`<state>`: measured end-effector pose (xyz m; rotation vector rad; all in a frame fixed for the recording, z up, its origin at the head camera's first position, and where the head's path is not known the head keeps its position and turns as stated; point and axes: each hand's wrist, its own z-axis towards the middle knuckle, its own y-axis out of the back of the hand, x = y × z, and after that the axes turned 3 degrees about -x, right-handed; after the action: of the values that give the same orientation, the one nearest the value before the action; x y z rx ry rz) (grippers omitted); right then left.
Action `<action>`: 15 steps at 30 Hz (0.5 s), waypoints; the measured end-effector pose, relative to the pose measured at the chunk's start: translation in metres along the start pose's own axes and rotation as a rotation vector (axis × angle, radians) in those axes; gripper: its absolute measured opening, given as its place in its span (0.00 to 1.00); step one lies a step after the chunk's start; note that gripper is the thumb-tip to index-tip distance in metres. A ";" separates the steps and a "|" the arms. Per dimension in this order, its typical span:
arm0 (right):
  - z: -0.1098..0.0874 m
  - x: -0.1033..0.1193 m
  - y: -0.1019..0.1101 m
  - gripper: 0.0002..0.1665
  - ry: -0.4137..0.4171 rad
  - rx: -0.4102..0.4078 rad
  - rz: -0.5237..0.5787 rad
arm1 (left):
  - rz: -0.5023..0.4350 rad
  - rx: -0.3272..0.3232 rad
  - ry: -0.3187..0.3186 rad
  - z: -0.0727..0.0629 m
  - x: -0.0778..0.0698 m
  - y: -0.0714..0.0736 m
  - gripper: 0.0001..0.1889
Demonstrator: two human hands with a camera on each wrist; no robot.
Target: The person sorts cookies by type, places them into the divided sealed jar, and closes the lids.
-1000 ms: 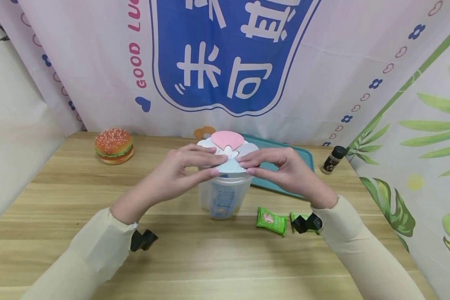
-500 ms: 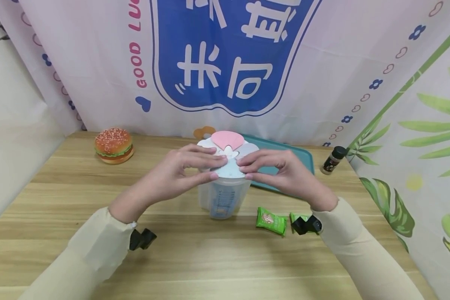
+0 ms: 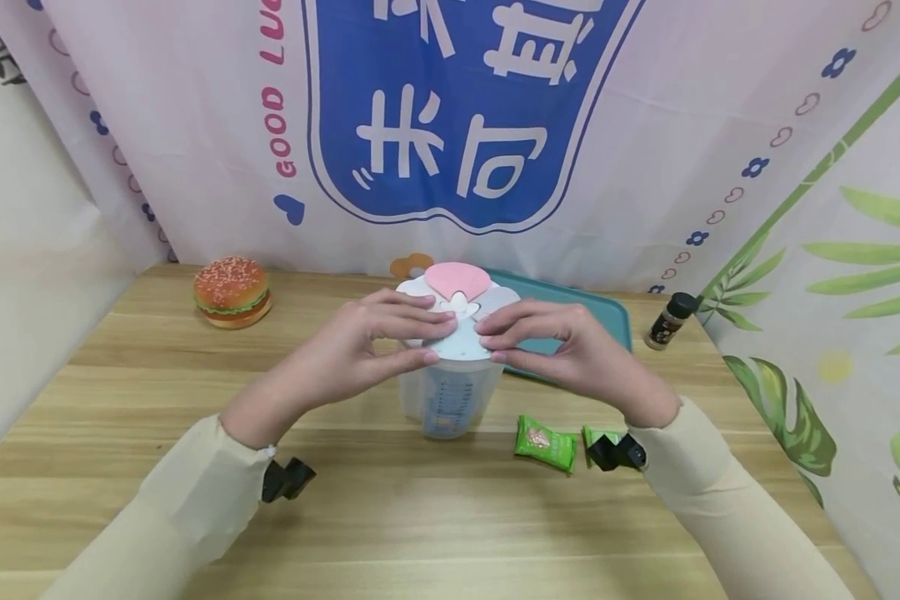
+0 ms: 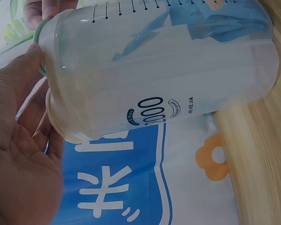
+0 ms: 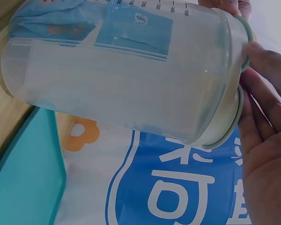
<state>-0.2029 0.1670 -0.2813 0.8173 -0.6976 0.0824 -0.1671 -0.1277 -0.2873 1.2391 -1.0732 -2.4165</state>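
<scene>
A clear plastic storage canister (image 3: 450, 404) stands upright on the table, topped by a petal-shaped lid with a pink flap (image 3: 457, 279) and a pale blue flap (image 3: 463, 340). My left hand (image 3: 367, 333) pinches the left side of the blue flap, fingers on top and thumb at the front edge. On the flap's right side my right hand (image 3: 562, 337) does the same. Blue packets (image 5: 136, 28) lie inside a front compartment behind a measuring scale. In the left wrist view, the flap's green rim (image 4: 40, 33) sits close to the canister's mouth.
Two green snack packets (image 3: 545, 444) lie front right, one partly behind the wrist camera. A teal tray (image 3: 603, 321) lies behind the canister. A toy hamburger (image 3: 231, 292) sits back left, and a black-capped seasoning bottle (image 3: 669, 321) back right, before a printed curtain (image 3: 607, 208).
The blue flap's front edge has come down against the canister's mouth, both hands moving slightly with it. Its raised edge showed a gap one second ago. The other objects stay in place.
</scene>
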 end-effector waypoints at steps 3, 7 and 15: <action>0.001 0.001 -0.001 0.12 0.019 0.009 -0.013 | 0.005 -0.005 -0.003 -0.001 0.000 0.000 0.22; 0.000 0.002 -0.002 0.13 0.017 0.014 -0.032 | 0.013 -0.012 -0.022 -0.001 0.000 0.001 0.22; -0.004 0.004 -0.004 0.15 0.017 -0.012 -0.080 | 0.002 -0.028 0.011 -0.003 -0.001 -0.003 0.21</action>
<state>-0.1962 0.1658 -0.2830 0.8307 -0.6478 0.0133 -0.1639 -0.1263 -0.2901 1.2405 -1.0339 -2.4120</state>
